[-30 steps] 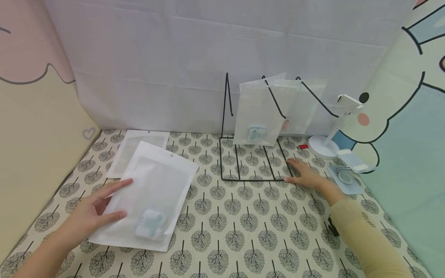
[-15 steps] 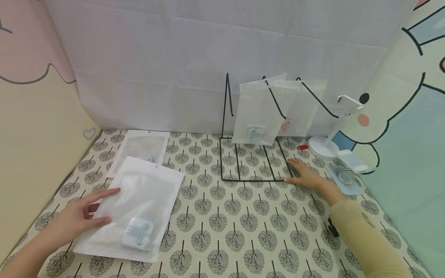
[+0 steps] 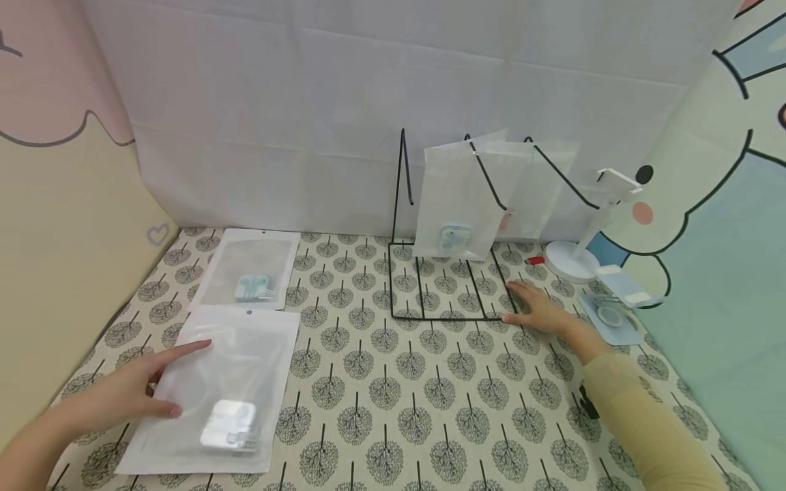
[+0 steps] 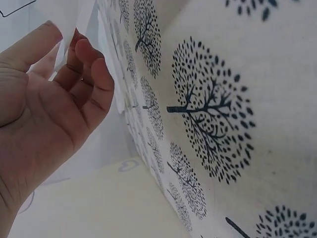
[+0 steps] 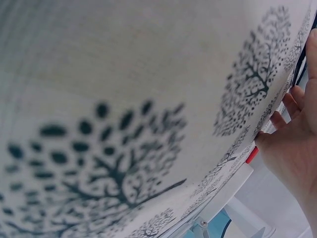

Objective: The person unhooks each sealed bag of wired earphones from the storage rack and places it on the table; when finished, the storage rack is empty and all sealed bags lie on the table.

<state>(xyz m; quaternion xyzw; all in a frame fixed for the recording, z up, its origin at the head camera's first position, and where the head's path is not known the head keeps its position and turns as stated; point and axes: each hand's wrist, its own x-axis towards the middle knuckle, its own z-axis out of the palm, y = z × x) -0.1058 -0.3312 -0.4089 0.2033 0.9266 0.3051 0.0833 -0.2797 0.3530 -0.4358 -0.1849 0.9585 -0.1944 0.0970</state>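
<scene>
In the head view my left hand [image 3: 125, 392] holds the left edge of a white zip pouch [image 3: 202, 368]. Thumb and index finger lie on its top face; the other fingers go under it. A small white box-like item [image 3: 228, 424] shows inside the pouch. In the left wrist view the pouch's edge [image 4: 64, 20] passes between thumb and curled fingers. My right hand [image 3: 535, 310] rests at the front right corner of a black wire rack [image 3: 445, 318], fingers touching its side wire. The right wrist view shows those fingers extended along the wire.
Behind the held pouch lies a second pouch [image 3: 245, 256] with a bluish item inside. Two pouches stand in the rack, one [image 3: 460, 198] holding a pale blue item. To the right are a white stand [image 3: 574, 262], a pale blue folding stand [image 3: 614, 324] and a small red object [image 3: 535, 260].
My left hand has moved the pouch left and toward me, turning it straighter and lower, so the pouch behind shows more of its bluish item. My right hand has stayed in place.
</scene>
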